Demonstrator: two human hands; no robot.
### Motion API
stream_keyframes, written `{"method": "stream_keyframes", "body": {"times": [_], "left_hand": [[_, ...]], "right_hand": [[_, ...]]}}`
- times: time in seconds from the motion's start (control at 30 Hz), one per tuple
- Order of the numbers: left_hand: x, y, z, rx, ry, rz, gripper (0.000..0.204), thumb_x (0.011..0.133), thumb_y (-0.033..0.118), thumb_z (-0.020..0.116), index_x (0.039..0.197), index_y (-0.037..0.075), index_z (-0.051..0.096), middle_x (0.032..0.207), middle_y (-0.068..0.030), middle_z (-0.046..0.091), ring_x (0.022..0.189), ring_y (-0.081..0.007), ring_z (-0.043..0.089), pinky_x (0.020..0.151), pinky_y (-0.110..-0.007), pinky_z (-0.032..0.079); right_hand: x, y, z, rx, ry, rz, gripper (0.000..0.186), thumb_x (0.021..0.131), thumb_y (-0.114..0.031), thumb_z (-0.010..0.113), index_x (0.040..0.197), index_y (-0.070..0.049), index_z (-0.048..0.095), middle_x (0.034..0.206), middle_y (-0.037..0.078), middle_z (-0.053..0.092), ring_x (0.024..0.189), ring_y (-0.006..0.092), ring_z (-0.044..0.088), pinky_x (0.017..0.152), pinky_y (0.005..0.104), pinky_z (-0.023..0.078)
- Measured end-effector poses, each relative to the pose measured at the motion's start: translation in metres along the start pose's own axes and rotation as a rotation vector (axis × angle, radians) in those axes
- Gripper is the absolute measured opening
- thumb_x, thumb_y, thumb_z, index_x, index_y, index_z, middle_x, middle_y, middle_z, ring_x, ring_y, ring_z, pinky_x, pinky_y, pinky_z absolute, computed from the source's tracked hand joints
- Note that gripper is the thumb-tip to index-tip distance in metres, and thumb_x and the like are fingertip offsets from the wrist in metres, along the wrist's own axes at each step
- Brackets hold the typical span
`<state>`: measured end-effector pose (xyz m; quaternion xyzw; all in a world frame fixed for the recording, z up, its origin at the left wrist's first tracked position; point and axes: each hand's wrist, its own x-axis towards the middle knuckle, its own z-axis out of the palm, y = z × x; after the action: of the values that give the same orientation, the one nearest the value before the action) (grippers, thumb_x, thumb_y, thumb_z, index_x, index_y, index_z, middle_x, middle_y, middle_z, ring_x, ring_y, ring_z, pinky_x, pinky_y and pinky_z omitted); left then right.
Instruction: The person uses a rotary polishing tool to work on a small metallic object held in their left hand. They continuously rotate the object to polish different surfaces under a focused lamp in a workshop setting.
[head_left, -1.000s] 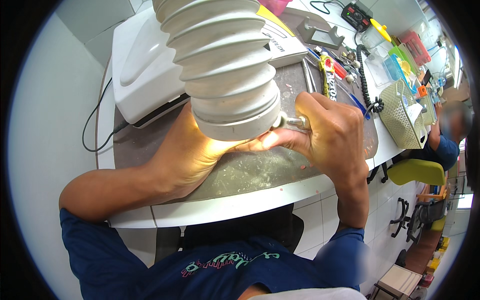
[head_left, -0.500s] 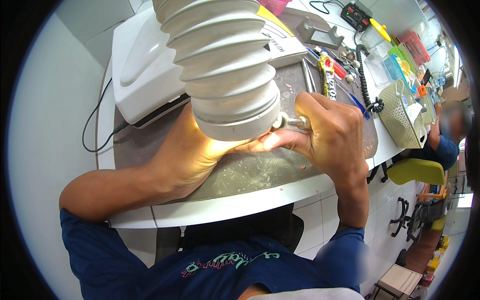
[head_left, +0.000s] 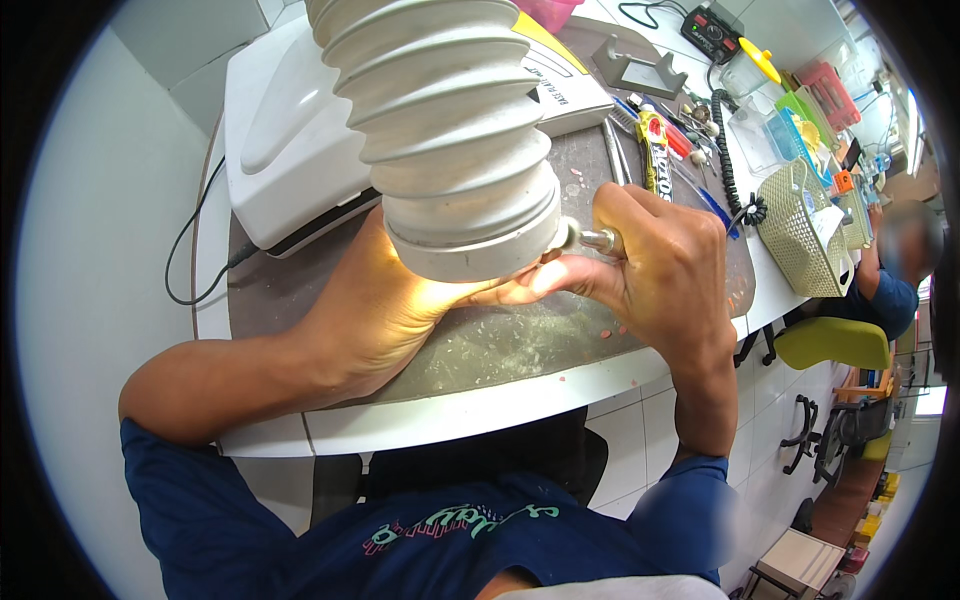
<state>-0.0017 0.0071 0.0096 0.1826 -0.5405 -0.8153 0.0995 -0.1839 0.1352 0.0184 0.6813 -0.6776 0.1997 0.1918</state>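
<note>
A white ribbed suction hose (head_left: pixel 460 150) hangs in the middle, its round mouth just above my hands. My right hand (head_left: pixel 665 260) is closed around a metal rotary handpiece (head_left: pixel 603 241), whose pale tip points left beside the hose mouth. Its thumb reaches toward my left fingers under the rim. My left hand (head_left: pixel 395 305) comes from the left and passes beneath the hose. Bright light falls on it. Its fingers are curled inward and mostly hidden, so whatever they hold cannot be made out.
A white machine (head_left: pixel 290 140) stands at the left and a box (head_left: pixel 570 95) behind the hose. To the right lie a yellow tube (head_left: pixel 654 150), small tools, a coiled black cord (head_left: pixel 725 130) and a woven basket (head_left: pixel 800 225). Another person (head_left: pixel 890 285) sits at the far right.
The handpiece and my right fingers have shifted very slightly, and the handpiece's tip has turned a little. My left hand and the hose look the same.
</note>
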Motion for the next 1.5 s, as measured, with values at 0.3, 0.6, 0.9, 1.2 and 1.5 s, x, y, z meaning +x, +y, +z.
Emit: {"method": "stream_keyframes", "body": {"times": [0.3,0.6,0.9,1.2,1.5], "left_hand": [[0.001,-0.0011,0.0007,0.016,-0.012,0.043,0.036,0.095,0.001,0.058,0.129,-0.002,0.049,0.124,-0.0148,0.058,0.11,-0.0194,0.061,0.093,-0.029,0.056],[0.003,-0.0033,-0.0007,0.227,-0.055,0.149,0.037,0.094,0.002,0.059,0.129,-0.004,0.049,0.124,-0.0158,0.057,0.11,-0.02,0.061,0.097,-0.032,0.054],[0.0021,-0.0028,0.0058,-0.024,0.014,0.101,0.036,0.091,0.003,0.064,0.125,-0.003,0.051,0.114,-0.0133,0.061,0.101,-0.0194,0.063,0.088,-0.029,0.055],[0.0036,0.0021,0.0004,0.145,-0.004,0.011,0.035,0.092,0.003,0.064,0.125,-0.002,0.052,0.118,-0.0142,0.059,0.103,-0.02,0.063,0.085,-0.031,0.057],[0.0031,-0.0017,-0.0007,0.198,-0.067,0.111,0.034,0.095,0.004,0.06,0.127,-0.002,0.05,0.12,-0.014,0.059,0.104,-0.021,0.063,0.086,-0.034,0.057]], "right_hand": [[-0.0008,0.0016,0.0009,0.022,0.012,0.004,0.061,0.068,-0.064,0.072,0.063,-0.008,0.048,0.051,0.002,0.046,0.039,0.0163,0.047,0.037,0.0303,0.036],[-0.0017,0.0027,0.0,0.039,0.038,0.018,0.057,0.07,-0.058,0.075,0.066,-0.008,0.049,0.054,0.002,0.048,0.041,0.0153,0.048,0.038,0.0305,0.037],[-0.0014,0.0015,-0.0036,0.045,0.042,0.056,0.052,0.072,-0.05,0.078,0.065,-0.008,0.048,0.054,0.003,0.049,0.041,0.015,0.048,0.039,0.0318,0.036],[-0.0033,0.0018,-0.0052,0.071,0.006,0.11,0.054,0.07,-0.054,0.076,0.067,-0.006,0.051,0.054,0.005,0.047,0.045,0.0186,0.048,0.043,0.0324,0.036],[-0.0011,0.001,-0.0029,0.042,-0.033,0.028,0.061,0.069,-0.063,0.072,0.065,-0.007,0.049,0.052,0.004,0.049,0.039,0.0185,0.048,0.038,0.032,0.036]]}}
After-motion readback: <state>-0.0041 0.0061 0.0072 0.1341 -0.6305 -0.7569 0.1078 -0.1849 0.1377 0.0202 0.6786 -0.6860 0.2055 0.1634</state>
